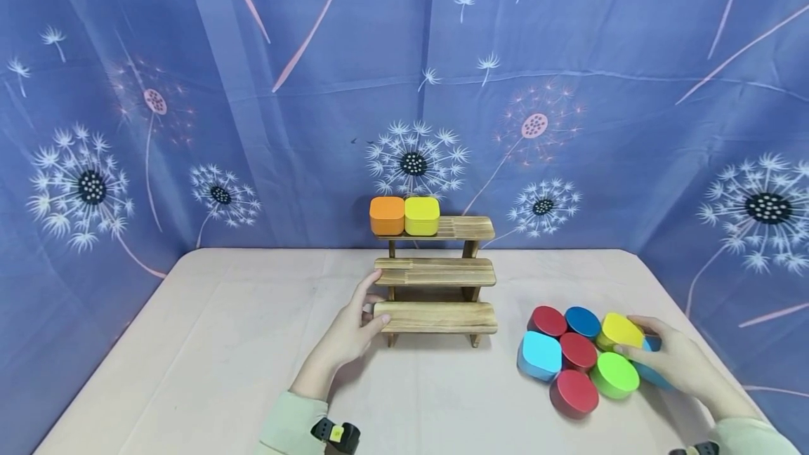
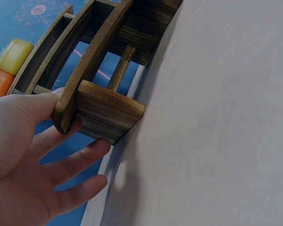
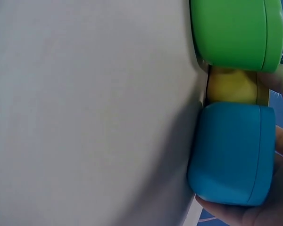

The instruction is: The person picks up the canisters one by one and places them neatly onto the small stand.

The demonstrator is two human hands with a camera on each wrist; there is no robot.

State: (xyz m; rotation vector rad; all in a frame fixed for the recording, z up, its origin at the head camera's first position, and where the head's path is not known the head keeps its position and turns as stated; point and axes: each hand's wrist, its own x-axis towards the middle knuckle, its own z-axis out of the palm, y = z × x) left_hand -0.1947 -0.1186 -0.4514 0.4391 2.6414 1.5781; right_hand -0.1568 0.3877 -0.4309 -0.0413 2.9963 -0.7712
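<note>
A three-tier wooden shelf stand [image 1: 436, 318] stands mid-table. My left hand [image 1: 350, 332] holds its left end, thumb at the lowest board and index finger at the middle board; in the left wrist view the other fingers spread below. An orange rounded-square tin [image 1: 387, 216] and a yellow one [image 1: 422, 216] sit side by side on the top tier. On the right, my right hand [image 1: 679, 364] grips another yellow tin [image 1: 619, 331] between thumb and index finger. Beneath this hand is a blue tin [image 3: 231, 153], partly covered in the head view.
Beside the right hand cluster a green tin [image 1: 615, 375], a light-blue squarish tin [image 1: 540, 355], a dark-blue round tin [image 1: 582, 321] and red tins, one nearest me [image 1: 574, 393]. A pale cloth [image 1: 221, 343] covers the table. Blue dandelion curtain [image 1: 316, 125] encloses the back and sides.
</note>
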